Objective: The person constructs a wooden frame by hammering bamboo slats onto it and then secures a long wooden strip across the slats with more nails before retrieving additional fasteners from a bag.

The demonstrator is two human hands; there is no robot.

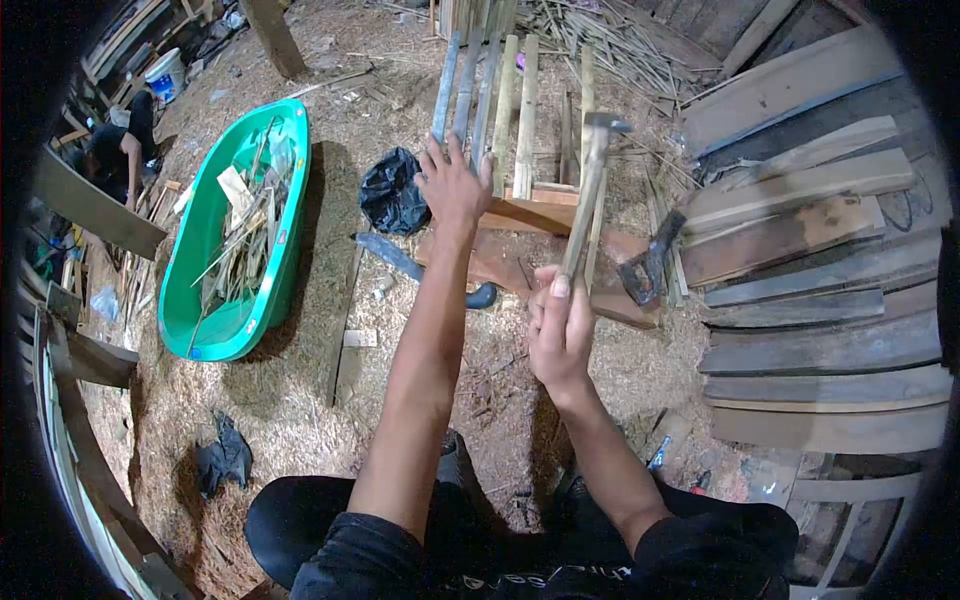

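My right hand (562, 335) is closed around the wooden handle of a hammer (582, 215), held upright with its metal head at the top. My left hand (455, 185) lies with fingers spread at the near ends of several long wooden slats (465, 90), some greyish and some pale. Below the slats are reddish-brown wooden boards (490, 258), partly hidden by my left arm. A black plastic bag (390, 190) lies beside my left hand. Under my left forearm is a long blade (388, 253) with a dark, curved handle (482, 296).
A green plastic tub (292, 230) holding wood scraps stands at left. Many planks (820, 345) lie along the right. A dark tool (650, 262) rests right of the hammer. Another person (118, 160) crouches at far left. Shavings cover the floor (330, 400).
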